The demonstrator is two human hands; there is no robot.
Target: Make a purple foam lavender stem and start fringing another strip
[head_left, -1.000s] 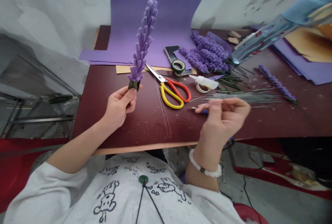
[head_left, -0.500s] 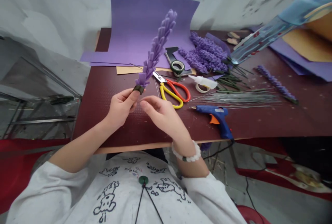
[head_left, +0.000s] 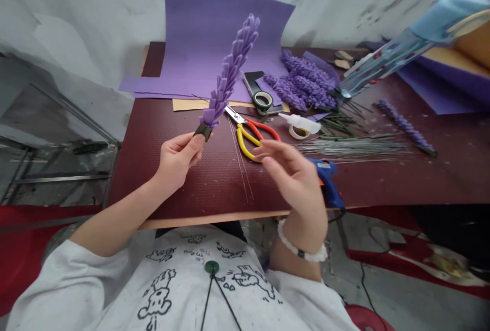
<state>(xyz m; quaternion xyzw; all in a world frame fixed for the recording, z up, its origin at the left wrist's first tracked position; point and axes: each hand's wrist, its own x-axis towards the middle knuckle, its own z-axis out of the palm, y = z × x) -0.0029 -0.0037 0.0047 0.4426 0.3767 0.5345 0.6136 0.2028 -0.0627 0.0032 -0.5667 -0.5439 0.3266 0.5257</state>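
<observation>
My left hand [head_left: 177, 157] pinches the green-wrapped base of a purple foam lavender spike [head_left: 230, 71], which leans up and to the right over the dark red table [head_left: 161, 167]. My right hand [head_left: 296, 180] hovers above the table's front edge with its fingers spread and nothing in them. It partly covers a blue glue gun [head_left: 326, 183]. Red and yellow scissors [head_left: 252, 134] lie just beyond its fingertips.
Purple foam sheets [head_left: 214, 40] lean against the back wall. A pile of finished lavender spikes [head_left: 302, 80], green tape [head_left: 262, 99], a white glue bottle [head_left: 300, 121], a bundle of wire stems [head_left: 356, 144] and a single spike [head_left: 406, 125] lie across the table. A metal frame [head_left: 57, 162] stands left.
My right hand came in beside the spike's base, then drew back right over the glue gun with fingers spread. The spike tilted from upright toward the right.
</observation>
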